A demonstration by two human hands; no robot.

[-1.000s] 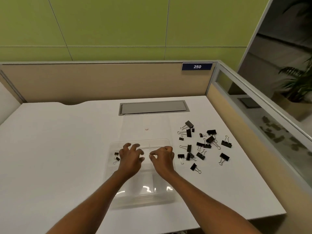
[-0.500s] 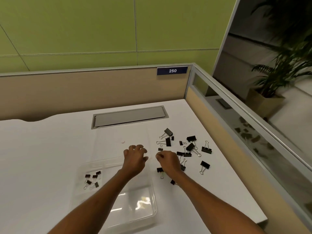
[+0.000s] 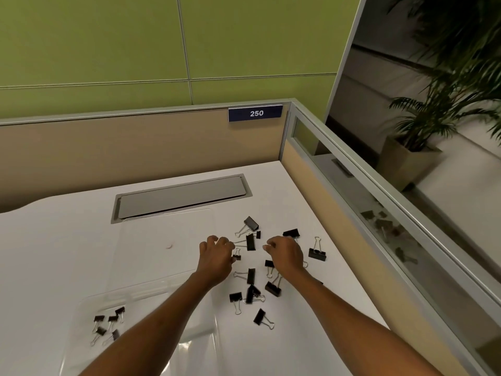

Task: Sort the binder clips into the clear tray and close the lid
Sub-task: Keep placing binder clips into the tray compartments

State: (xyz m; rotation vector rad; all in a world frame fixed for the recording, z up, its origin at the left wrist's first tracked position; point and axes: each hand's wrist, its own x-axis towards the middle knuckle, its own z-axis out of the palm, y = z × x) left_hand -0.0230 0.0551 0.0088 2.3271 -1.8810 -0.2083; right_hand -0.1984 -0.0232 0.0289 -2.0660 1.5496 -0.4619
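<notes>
Several black binder clips (image 3: 250, 276) of mixed sizes lie scattered on the white desk (image 3: 54, 253) right of centre. The clear tray (image 3: 195, 337) sits at the lower left, with several small clips (image 3: 108, 324) in its left compartment. Its clear lid (image 3: 151, 256) lies open and flat behind it. My left hand (image 3: 217, 260) hovers at the left edge of the scatter, fingers loosely curled, with its thumb tip next to a small clip (image 3: 236, 257). My right hand (image 3: 286, 256) hovers over the middle of the scatter, fingers curled downward, and I see nothing held in it.
A grey cable hatch (image 3: 181, 198) is set into the desk behind the lid. Beige partitions with a "250" sign (image 3: 256, 113) close the back, and a glass-topped partition (image 3: 366, 221) runs along the right. A potted plant (image 3: 412, 158) stands beyond it.
Both hands left the tray and moved right to the loose clips. The camera swung right, so the tray now sits at the lower left.
</notes>
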